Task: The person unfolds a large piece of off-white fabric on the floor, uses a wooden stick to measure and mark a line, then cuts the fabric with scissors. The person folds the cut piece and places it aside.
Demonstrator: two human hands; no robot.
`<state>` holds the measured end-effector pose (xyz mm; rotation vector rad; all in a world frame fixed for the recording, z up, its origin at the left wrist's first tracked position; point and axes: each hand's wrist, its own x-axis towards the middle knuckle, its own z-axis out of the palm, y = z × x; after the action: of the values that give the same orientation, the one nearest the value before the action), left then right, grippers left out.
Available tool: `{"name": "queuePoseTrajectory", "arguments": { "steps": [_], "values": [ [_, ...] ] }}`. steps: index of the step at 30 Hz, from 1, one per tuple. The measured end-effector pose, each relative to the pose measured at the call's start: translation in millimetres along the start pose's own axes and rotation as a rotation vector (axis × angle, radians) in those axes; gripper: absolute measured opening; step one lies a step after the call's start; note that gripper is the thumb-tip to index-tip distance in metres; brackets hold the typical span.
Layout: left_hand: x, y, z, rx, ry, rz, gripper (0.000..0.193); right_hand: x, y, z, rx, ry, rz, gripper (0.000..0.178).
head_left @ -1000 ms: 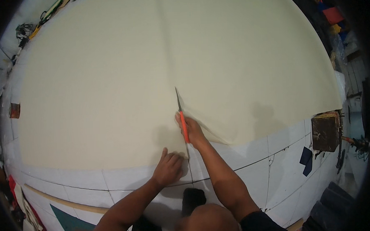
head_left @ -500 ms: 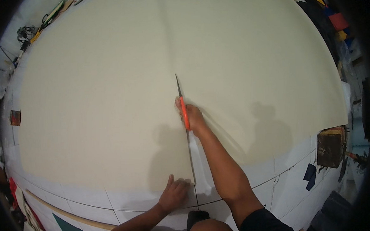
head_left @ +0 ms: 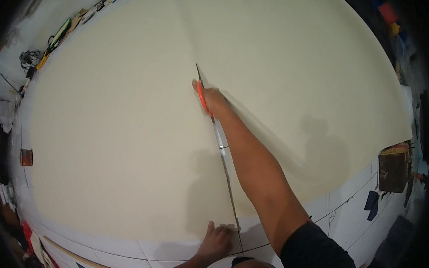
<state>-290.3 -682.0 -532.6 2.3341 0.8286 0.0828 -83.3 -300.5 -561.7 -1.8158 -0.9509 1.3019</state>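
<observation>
A large cream sheet (head_left: 118, 119), whose material I cannot make out, is spread over the white tiled floor. My right hand (head_left: 214, 101) is closed round scissors (head_left: 201, 97) with orange handles, far out over the sheet. Their dark blades point away from me, at the head of a long slit. White tile shows through this slit, which runs back to the near edge. At that edge, my left hand (head_left: 217, 242) grips the corner left of the slit, fingers bent and thumb raised. My right forearm covers part of the right-hand portion.
A dark box-like block (head_left: 394, 171) sits by the sheet's right corner, and a smaller reddish block (head_left: 26, 157) by its left edge. Navy scraps (head_left: 371, 204) lie at the right. A long wooden strip (head_left: 93, 260) is at the lower left. Cables (head_left: 29, 59) and clutter line the far left.
The scissors and my right hand have moved farther away, and the slit is longer behind them. My left hand stays at the near corner; the whole view has shifted slightly.
</observation>
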Motion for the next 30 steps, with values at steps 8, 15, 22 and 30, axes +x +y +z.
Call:
{"name": "queuePoseTrajectory", "arguments": {
  "steps": [8,15,22,30],
  "values": [
    [139,-63,-103,0.130,0.551,-0.349,0.050,25,-22,-9,-0.130,-0.054,0.064,0.097],
    [279,-191,-153,0.307,0.657,-0.704,0.065,44,-13,-3,-0.084,-0.055,0.095,0.090],
    [287,-187,-166,0.213,0.531,-0.745,0.068,33,-8,-2,-0.003,0.033,0.123,0.058],
    [291,-194,-168,0.214,0.362,-0.832,0.072,123,-70,1,0.066,-0.021,0.123,0.060]
  ]
}}
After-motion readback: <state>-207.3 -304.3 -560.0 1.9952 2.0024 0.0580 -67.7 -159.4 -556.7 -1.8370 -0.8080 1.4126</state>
